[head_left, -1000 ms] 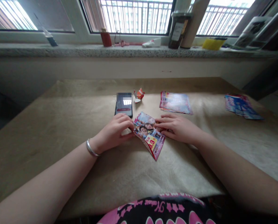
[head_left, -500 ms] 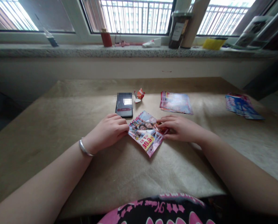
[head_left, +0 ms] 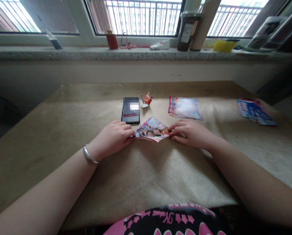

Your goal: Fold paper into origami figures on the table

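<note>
A square of printed flyer paper [head_left: 153, 128] lies turned cornerwise on the table, its near half lifted and bent so that the lower print is out of sight. My left hand [head_left: 118, 135] pinches its left corner, with fingertips partly hidden by the knuckles. At the right corner my right hand [head_left: 188, 132] grips the paper between thumb and fingers. Just beyond the left hand lies a phone [head_left: 130, 111] with a lit screen. A small folded orange-and-white paper piece [head_left: 146, 100] stands beside the phone.
A stack of printed sheets [head_left: 185, 107] rests behind my right hand. Farther right lie several blue folded papers [head_left: 256, 111]. At the back, the stone windowsill [head_left: 87, 54] bears a red bottle [head_left: 112, 40], a dark lidded container [head_left: 187, 32] and a yellow item [head_left: 224, 45].
The near corner of the flyer has gone from flat to folded up and under, hiding the yellow price print. My right hand has shifted slightly at the right corner.
</note>
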A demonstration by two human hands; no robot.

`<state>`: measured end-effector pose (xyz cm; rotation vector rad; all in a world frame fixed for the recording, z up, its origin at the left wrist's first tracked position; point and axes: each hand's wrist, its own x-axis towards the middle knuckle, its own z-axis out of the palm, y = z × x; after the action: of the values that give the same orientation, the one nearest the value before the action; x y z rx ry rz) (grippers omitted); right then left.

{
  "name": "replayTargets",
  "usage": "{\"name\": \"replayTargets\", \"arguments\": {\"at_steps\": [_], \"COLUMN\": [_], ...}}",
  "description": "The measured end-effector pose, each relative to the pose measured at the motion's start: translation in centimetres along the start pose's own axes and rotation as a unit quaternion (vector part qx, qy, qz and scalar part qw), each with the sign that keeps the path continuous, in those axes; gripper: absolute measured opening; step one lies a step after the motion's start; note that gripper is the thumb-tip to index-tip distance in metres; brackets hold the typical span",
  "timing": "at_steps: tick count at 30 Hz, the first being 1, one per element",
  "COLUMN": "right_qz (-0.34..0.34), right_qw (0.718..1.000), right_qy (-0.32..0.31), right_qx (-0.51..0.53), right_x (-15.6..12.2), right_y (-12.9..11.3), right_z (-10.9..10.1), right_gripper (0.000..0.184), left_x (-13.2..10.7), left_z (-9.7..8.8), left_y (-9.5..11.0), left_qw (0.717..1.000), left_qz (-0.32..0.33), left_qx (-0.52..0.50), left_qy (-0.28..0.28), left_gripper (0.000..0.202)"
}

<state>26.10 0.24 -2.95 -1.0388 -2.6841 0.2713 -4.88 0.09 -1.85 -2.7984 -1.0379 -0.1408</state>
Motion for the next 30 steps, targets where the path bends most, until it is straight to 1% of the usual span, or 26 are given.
{"name": "replayTargets", "arguments": {"at_steps": [4,8,10,12,13,15,17,24,30], "right_qz": [0.036,0.082,0.108,0.131,0.139,0.152,0.154,0.136,0.121], "right_qw": [0.999,0.996,0.993,0.99,0.988,0.986,0.985,0.989,0.991], "right_qy": [0.024,0.031,0.042,0.056,0.063,0.071,0.068,0.051,0.051], "right_qx": [0.006,0.007,0.007,0.009,0.015,0.023,0.023,0.009,0.006], "right_x": [0.2,0.8,1.1,1.4,1.5,1.7,1.8,1.5,1.1], "right_y": [0.2,-0.1,-0.3,-0.5,-0.5,-0.6,-0.6,-0.4,-0.3], "right_z": [0.6,1.3,1.7,2.1,2.3,2.5,2.6,2.4,2.3], "right_gripper": [0.017,0.023,0.022,0.017,0.018,0.027,0.031,0.03,0.036], "left_x": [0.2,0.3,0.4,0.4,0.5,0.5,0.6,0.5,0.4], "left_z": [0.4,0.8,1.0,1.1,1.1,1.1,1.1,1.2,1.1], "left_y": [0.0,0.4,0.7,1.0,1.1,1.2,1.2,1.1,1.0], "left_qw": [0.998,0.988,0.983,0.979,0.978,0.976,0.976,0.977,0.979], "left_qz": [-0.039,-0.111,-0.149,-0.172,-0.178,-0.186,-0.189,-0.186,-0.177], "left_qx": [-0.041,-0.102,-0.105,-0.105,-0.106,-0.109,-0.108,-0.102,-0.096], "left_qy": [0.01,0.025,0.032,0.036,0.036,0.034,0.028,0.016,0.024], "left_gripper": [0.02,0.025,0.028,0.028,0.027,0.028,0.029,0.028,0.025]}}
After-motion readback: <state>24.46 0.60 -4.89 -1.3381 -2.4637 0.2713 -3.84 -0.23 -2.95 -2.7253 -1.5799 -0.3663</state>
